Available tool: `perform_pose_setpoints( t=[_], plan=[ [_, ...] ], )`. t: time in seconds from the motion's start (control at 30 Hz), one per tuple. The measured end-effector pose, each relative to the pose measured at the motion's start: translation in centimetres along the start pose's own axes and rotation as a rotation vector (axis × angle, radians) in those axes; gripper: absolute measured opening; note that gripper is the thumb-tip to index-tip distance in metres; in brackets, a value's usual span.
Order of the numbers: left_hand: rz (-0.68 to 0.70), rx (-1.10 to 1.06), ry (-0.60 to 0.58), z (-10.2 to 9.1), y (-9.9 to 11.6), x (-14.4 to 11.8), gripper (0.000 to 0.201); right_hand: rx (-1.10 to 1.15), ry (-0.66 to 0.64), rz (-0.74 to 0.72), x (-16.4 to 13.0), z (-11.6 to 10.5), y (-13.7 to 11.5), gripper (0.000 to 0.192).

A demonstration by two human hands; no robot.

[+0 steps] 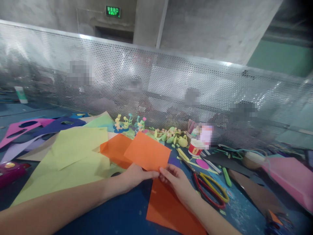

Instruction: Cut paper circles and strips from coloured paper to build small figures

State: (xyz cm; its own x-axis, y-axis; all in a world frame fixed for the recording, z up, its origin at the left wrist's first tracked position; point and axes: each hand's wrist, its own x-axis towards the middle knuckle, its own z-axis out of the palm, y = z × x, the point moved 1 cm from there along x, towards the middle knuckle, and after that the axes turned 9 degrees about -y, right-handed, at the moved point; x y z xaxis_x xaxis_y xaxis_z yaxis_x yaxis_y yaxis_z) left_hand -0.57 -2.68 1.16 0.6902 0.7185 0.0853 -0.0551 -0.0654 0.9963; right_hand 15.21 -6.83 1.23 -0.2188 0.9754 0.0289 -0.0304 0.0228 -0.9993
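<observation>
Between my two hands is an orange sheet of paper, raised a little above the table and tilted. My left hand grips its near edge, thumb on top and fingers hidden underneath. At the near right corner, my right hand pinches the sheet between thumb and fingers. Another orange piece shows behind it on the left; whether they are joined I cannot tell. A larger orange sheet lies partly under my right wrist. Scissors with red and yellow handles rest just right of my right hand.
Pale yellow sheets spread to the left, with a magenta tool at the edge. Small figures, green cut pieces and a red-and-white cup stand before a perforated metal screen. Pink sheets lie right.
</observation>
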Motion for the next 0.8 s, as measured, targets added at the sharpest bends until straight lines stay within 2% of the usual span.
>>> perform_pose_setpoints(
  t=[0.23, 0.5, 0.8],
  plan=[
    [0.022, -0.049, 0.01, 0.12, 0.18, 0.07, 0.017, 0.011, 0.0, -0.007, -0.08, -0.02, -0.15, 0.037],
    [0.055, -0.224, -0.03, 0.06, -0.47, 0.12, 0.022, 0.044, -0.009, 0.0, -0.05, 0.04, 0.02, 0.033],
    [0.024, -0.094, 0.013, 0.04, 0.02, 0.07, 0.023, -0.014, 0.005, -0.015, 0.23, -0.46, 0.64, 0.033]
  ],
)
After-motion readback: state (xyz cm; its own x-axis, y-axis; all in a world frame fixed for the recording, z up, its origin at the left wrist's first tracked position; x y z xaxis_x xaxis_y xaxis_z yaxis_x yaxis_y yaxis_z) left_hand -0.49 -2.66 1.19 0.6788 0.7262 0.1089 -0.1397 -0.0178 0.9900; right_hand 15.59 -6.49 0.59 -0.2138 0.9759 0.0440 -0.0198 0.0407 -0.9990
